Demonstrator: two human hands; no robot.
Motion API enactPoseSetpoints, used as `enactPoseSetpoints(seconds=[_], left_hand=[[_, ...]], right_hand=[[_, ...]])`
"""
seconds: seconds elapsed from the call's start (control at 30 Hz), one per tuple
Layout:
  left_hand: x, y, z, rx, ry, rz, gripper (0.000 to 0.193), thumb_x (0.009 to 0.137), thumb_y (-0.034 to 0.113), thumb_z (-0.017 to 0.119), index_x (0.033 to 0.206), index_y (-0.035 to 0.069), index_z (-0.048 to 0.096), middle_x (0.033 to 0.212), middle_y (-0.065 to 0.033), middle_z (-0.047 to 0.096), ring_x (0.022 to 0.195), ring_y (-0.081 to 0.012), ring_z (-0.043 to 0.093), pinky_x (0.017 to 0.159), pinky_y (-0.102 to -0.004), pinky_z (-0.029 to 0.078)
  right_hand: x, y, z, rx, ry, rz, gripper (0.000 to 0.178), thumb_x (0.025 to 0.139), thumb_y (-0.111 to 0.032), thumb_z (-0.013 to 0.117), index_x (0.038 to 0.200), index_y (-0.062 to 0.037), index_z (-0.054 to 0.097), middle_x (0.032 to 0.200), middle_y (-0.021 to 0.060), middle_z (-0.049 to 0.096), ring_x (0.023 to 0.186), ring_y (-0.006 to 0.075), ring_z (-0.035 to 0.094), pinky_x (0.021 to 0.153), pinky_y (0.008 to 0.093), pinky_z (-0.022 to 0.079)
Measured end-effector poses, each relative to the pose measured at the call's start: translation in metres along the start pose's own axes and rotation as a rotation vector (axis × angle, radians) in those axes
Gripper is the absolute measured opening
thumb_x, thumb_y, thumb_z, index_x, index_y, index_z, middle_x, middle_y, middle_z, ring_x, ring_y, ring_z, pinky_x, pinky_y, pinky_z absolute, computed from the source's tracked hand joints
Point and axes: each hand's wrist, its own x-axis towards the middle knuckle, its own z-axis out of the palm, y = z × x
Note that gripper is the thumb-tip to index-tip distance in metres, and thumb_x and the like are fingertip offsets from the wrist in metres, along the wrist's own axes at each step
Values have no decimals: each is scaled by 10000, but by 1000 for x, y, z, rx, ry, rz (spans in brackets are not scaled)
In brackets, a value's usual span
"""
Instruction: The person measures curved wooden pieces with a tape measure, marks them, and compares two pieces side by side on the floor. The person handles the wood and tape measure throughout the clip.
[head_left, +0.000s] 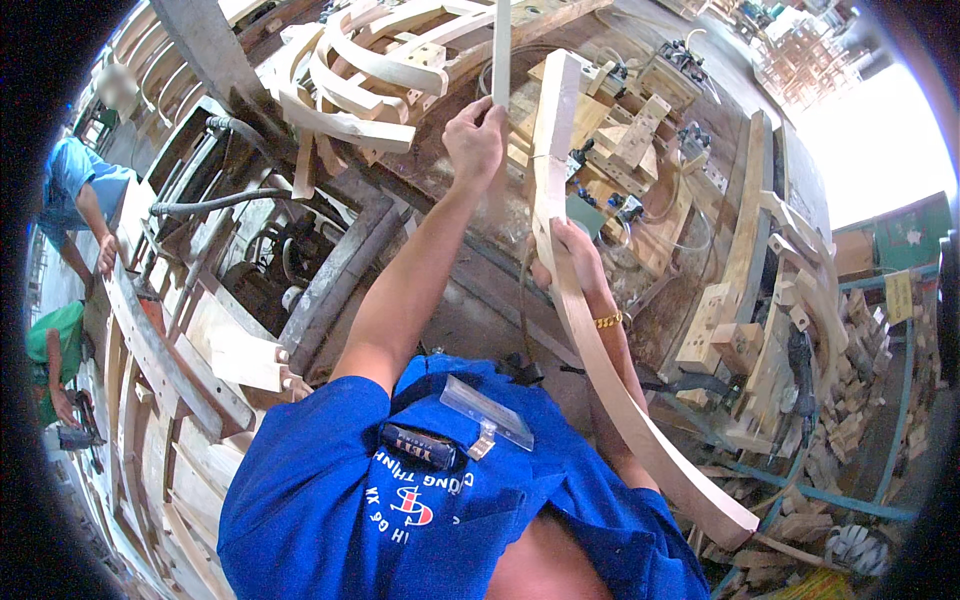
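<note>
My right hand (572, 252) is wrapped round a long curved piece of wood (615, 370). The piece rises past the hand at its upper end, and its lower end sweeps down to the right over my forearm. Farther up and to the left, my left hand (475, 145) is closed, its fingertips pinching a narrow pale wooden strip (502, 50) that runs up out of view. Beyond both hands lies a worn worktable (465, 225) bearing a wooden jig (635, 140) with blocks, small metal fittings and thin hoses.
Curved wooden pieces (375, 70) are heaped at the far left of the table. A metal machine frame (335, 270) with hoses stands left of my arm. Two co-workers are at the left edge, one in a blue shirt (85, 175). Wood offcuts (850, 400) and a dark hand tool (800, 375) lie right.
</note>
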Motion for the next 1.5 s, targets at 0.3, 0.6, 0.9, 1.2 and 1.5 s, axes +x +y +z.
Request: enactPoseSetpoints(seconds=[0.3, 0.6, 0.9, 1.2, 1.5], left_hand=[[6, -16, 11, 53, -15, -35, 256, 855, 146, 684, 1076, 23, 725, 963, -155, 739, 866, -215, 714, 825, -322, 527], [11, -12, 9, 54, -15, 89, 257, 852, 127, 687, 1079, 12, 725, 955, -145, 744, 871, -193, 709, 819, -309, 527], [14, -11, 10, 1, -31, 46, 257, 862, 116, 680, 1086, -2, 721, 941, -129, 748, 845, -160, 697, 800, -288, 525], [8, -7, 11, 9, -46, 11, 263, 879, 111, 658, 1107, -9, 713, 941, -112, 747, 831, -133, 678, 792, -276, 519], [10, -15, 11, -41, -75, -13, 262, 891, 110, 658, 1118, -9, 710, 947, -115, 744, 849, -138, 669, 802, -272, 511]], right_hand=[[-2, 3, 21, -170, 56, 36, 314, 969, -291, 487, 1147, -33, 506, 824, 75, 595, 484, 171, 555, 409, 294, 463], [-12, -4, 30, -135, 1, 19, 365, 975, -289, 494, 1256, -56, 491, 818, 47, 570, 499, 152, 537, 420, 283, 459], [-9, -4, 31, -144, -2, 12, 356, 963, -288, 499, 1235, -57, 494, 807, 44, 560, 505, 149, 543, 424, 278, 460], [-8, 0, 30, -141, 5, 38, 392, 984, -309, 502, 1284, -59, 471, 852, 49, 557, 531, 142, 547, 445, 260, 467], [-7, -1, 29, -133, -23, 25, 368, 984, -300, 497, 1268, -68, 469, 842, 48, 546, 549, 136, 551, 448, 265, 466]])
